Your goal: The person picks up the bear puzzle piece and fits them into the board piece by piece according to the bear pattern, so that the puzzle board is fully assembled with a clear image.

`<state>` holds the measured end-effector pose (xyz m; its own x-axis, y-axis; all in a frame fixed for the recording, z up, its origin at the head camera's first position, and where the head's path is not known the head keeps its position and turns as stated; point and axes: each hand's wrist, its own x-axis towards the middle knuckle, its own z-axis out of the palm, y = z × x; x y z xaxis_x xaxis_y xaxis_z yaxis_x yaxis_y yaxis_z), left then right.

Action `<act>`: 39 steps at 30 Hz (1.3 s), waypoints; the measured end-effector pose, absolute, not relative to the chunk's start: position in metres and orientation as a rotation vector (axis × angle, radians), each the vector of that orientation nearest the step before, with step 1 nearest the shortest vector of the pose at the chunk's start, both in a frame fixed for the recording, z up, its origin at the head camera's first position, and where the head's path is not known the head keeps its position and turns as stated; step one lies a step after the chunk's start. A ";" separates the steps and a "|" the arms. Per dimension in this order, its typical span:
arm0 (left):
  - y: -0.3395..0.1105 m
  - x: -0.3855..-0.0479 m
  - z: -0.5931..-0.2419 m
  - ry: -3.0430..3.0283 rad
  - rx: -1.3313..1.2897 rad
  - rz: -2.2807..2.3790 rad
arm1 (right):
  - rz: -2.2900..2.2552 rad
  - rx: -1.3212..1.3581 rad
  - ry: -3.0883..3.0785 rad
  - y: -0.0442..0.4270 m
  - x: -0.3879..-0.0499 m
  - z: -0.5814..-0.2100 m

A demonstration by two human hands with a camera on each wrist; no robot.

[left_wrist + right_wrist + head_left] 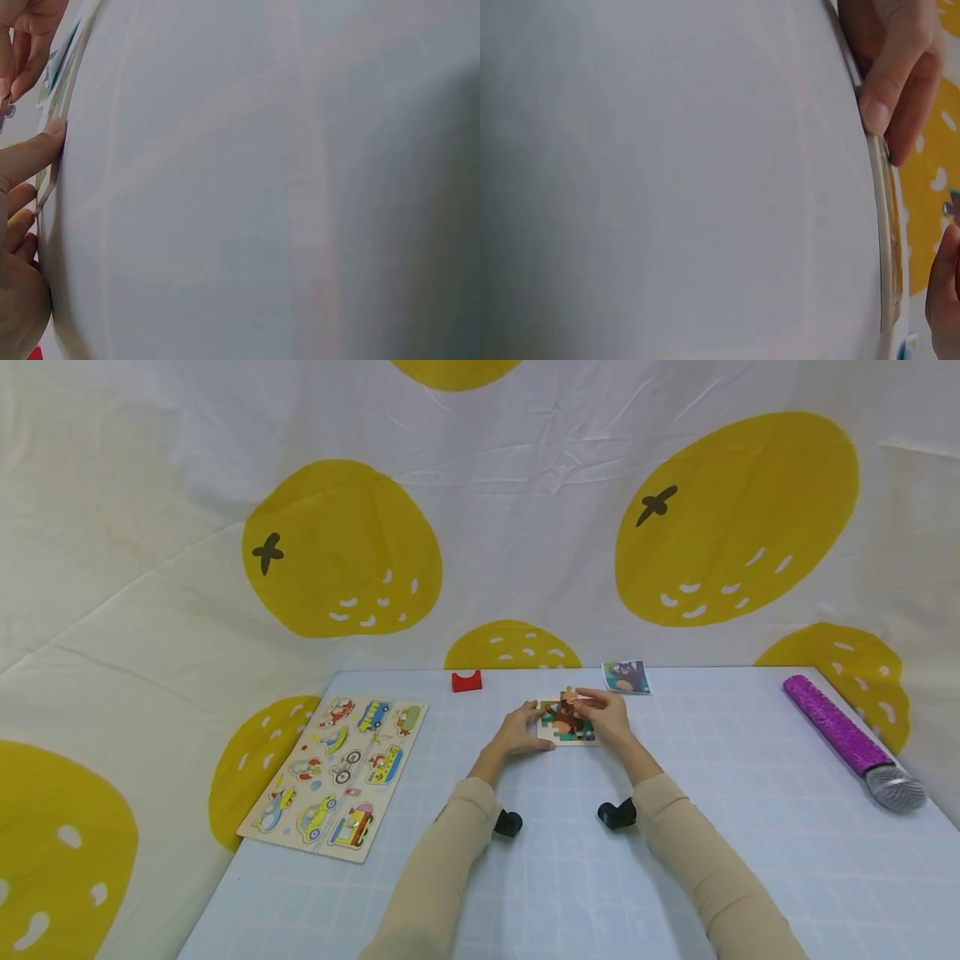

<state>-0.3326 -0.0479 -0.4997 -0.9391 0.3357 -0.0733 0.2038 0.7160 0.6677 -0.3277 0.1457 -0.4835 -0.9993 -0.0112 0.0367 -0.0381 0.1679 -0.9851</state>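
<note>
A small square jigsaw puzzle (577, 742) with a brown animal on green lies on the table, its picture partly filled with pieces. My left hand (519, 732) holds its left side, the thumb at the near edge and the fingers at the far left corner. In the left wrist view the left thumb (41, 150) presses against the puzzle's edge. Between the thumb and fingers of my right hand (611, 718) is a puzzle piece (570, 694), raised over the puzzle's far edge. The right wrist view shows this piece (953, 208) apart from the board.
Behind the puzzle lies a picture card (627, 677) with a similar animal. A red notched block (467, 681) sits at the far edge. To the left is a wooden vehicle puzzle board (315, 777); to the right, a microphone (840, 727) with a purple glittery handle.
</note>
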 end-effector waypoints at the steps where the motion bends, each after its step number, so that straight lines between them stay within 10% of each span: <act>1: -0.048 -0.333 -0.500 2.731 0.433 1.036 | 2.013 0.022 -2.384 0.146 -0.328 -0.483; 39: -0.049 -0.332 -0.500 2.727 0.490 1.063 | 2.294 -0.264 -2.186 0.156 -0.331 -0.493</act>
<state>-0.3315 -0.0488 -0.5001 -0.9307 0.3634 -0.0419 0.2393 0.6913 0.6818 -0.3307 0.1565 -0.4925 -0.9856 0.0868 -0.1454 0.1410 -0.0543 -0.9885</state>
